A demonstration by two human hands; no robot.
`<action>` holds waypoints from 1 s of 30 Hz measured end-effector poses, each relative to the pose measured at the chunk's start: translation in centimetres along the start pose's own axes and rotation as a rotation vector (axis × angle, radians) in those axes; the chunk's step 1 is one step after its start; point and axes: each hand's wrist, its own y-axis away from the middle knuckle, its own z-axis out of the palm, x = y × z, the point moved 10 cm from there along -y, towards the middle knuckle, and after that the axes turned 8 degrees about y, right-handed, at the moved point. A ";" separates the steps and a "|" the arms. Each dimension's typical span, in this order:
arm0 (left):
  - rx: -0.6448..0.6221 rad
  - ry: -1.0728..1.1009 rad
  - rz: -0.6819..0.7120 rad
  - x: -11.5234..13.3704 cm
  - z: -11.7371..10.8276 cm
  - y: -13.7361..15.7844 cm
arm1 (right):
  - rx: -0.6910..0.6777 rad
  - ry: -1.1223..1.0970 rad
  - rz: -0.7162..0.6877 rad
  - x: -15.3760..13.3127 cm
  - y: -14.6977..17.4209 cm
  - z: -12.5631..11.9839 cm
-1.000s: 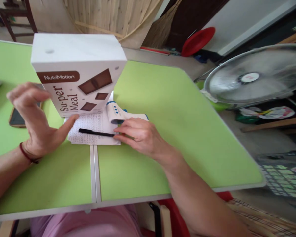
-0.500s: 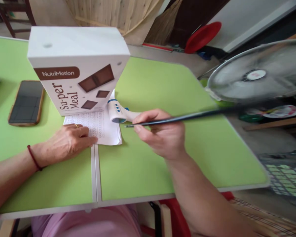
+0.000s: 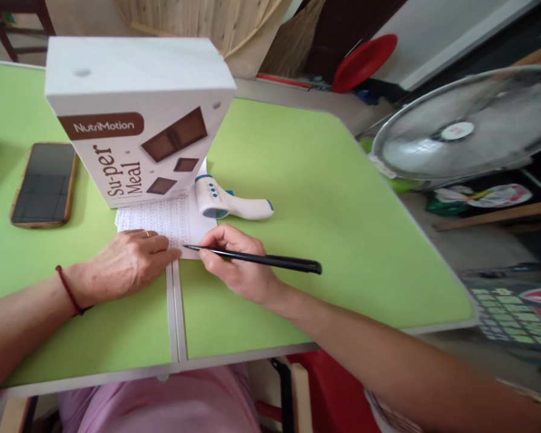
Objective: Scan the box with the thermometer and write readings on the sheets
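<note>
My right hand (image 3: 238, 260) grips a black pen (image 3: 270, 260) between thumb and fingers, its tip at the written sheets of paper (image 3: 198, 231). Resting on the near left edge of the sheets, my left hand (image 3: 137, 258) presses them down with its fingers extended and slightly bent; it holds nothing. Behind the hands a white NutriMotion box (image 3: 139, 114) stands upright, partly over the far end of the paper. A white and blue infrared thermometer (image 3: 234, 204) lies beside the box, just beyond my right hand.
A phone in a brown case (image 3: 45, 183) lies left of the box on the green table (image 3: 324, 198). Past the table's right edge stands a fan (image 3: 455, 129). A seam (image 3: 175, 319) crosses the tabletop near my left hand.
My right hand has come left and down with the pen, from beside the thermometer's handle to the paper. The thermometer's handle is now uncovered. My left hand stays on the sheets.
</note>
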 end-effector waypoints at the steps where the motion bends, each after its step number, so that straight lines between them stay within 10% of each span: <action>1: -0.006 0.000 0.001 0.0 0.0 0.0 | 0.035 0.008 -0.027 0.0 0.1 -0.3; 30: -0.044 -0.033 -0.031 0.3 0.0 -0.2 | 0.087 0.108 -0.140 -0.4 0.6 -0.1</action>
